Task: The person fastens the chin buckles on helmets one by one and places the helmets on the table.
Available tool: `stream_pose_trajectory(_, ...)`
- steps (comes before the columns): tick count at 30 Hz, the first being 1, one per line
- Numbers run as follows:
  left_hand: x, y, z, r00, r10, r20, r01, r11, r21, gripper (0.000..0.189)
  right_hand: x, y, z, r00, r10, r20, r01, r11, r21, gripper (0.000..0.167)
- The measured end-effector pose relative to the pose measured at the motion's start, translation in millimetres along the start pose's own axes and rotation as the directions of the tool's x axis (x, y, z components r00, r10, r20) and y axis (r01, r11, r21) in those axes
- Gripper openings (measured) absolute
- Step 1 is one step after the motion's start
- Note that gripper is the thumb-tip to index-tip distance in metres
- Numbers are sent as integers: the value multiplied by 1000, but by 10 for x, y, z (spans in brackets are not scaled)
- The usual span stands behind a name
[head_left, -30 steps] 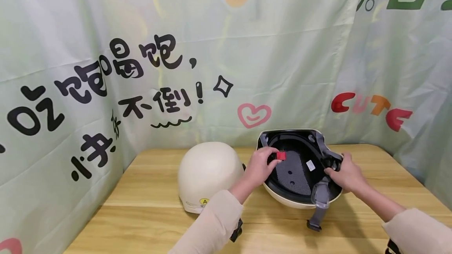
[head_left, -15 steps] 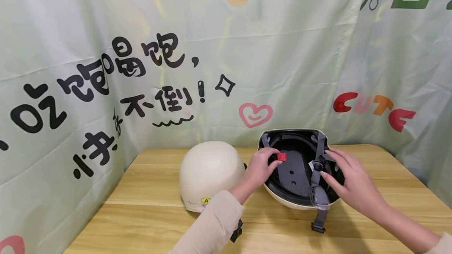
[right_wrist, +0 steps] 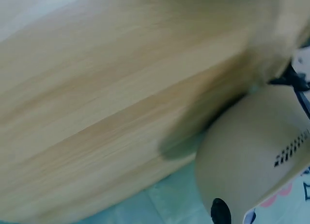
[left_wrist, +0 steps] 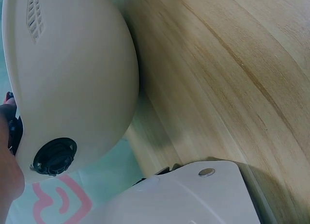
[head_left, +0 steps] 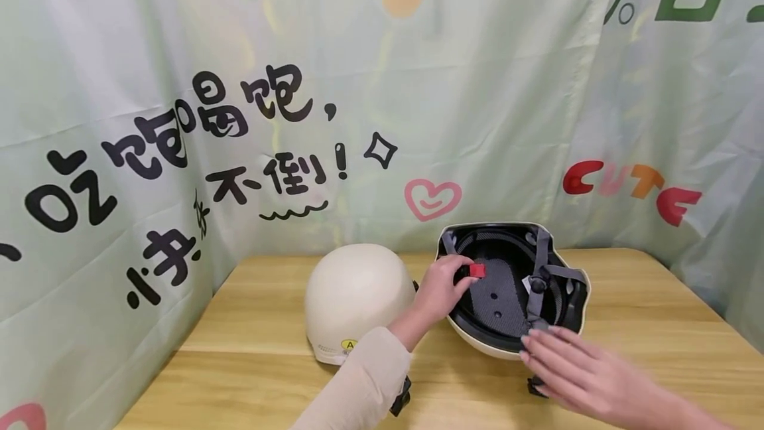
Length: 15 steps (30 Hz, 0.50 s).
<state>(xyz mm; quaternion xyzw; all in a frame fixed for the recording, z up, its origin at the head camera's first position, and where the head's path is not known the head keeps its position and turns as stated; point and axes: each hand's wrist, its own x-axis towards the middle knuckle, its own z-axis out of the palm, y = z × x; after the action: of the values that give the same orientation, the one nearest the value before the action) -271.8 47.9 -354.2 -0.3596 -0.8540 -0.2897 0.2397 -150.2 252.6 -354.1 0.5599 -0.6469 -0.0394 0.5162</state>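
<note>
A cream helmet [head_left: 483,344] lies upside down on the table, its black padded inside facing up. My left hand [head_left: 438,289] is at its left rim, with thumb and fingers pinching a black strap buckle with a red tab [head_left: 477,271]. My right hand [head_left: 597,377] is at the front right rim, fingers straight, over part of the grey strap [head_left: 540,254]. Whether it touches the strap I cannot tell. The black clip [head_left: 537,387] at that strap's lower end shows partly behind the fingers. The same helmet's outside [left_wrist: 77,78] fills the left wrist view's upper left.
A second cream helmet [head_left: 361,297] stands dome up to the left, partly behind my left forearm. A black clip [head_left: 401,397] shows beside the left sleeve. The wooden table [head_left: 239,324] meets a printed curtain [head_left: 507,118] at the back.
My right hand has let go of the right strap and moved down toward the front rim. The strap now hangs across the helmet's right side. My left hand keeps its pinch.
</note>
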Motion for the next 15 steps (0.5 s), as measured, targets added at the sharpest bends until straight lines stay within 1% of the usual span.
stream_pose_trajectory(1, -7, 0, 7, 1000, 0, -1, 0, 1000, 7, 22, -54, -29, -12, 998, -34, 62, 34, 999, -5, 41)
stream_pose_trajectory(2, -15, -2, 13, 1000, -1, -3, 1, 1000, 12, 22, -111, -57, -25, 989, -54, 134, 55, 998, -4, 44)
stream_pose_trajectory(3, -20, -6, 20, 1000, -2, -5, 2, 1000, 12, 22, -162, -77, -35, 977, -79, 197, 80, 997, 1, 46)
stream_pose_trajectory(4, -22, -7, 23, 1000, -1, -8, 2, 1000, 13, 22, -208, -93, -46, 960, -99, 262, 102, 995, 2, 49)
stream_pose_trajectory(5, -20, -10, 27, 1000, -1, -13, 1, 1000, 15, 22, -243, -104, -52, 944, -116, 309, 122, 993, 0, 51)
stream_pose_trajectory(8, -17, -9, 31, 1000, 6, -23, -5, 1000, 28, 22, -319, -109, -48, 911, -166, 377, 176, 984, 10, 54)
stream_pose_trajectory(13, 2, 15, 24, 1000, 17, -26, -16, 1000, 19, 22, -376, -87, -35, 870, -230, 435, 248, 969, 17, 62)
stream_pose_trajectory(15, 12, 25, 20, 999, 21, -30, -20, 1000, 10, 22, -380, -73, -21, 856, -263, 445, 292, 957, 3, 61)
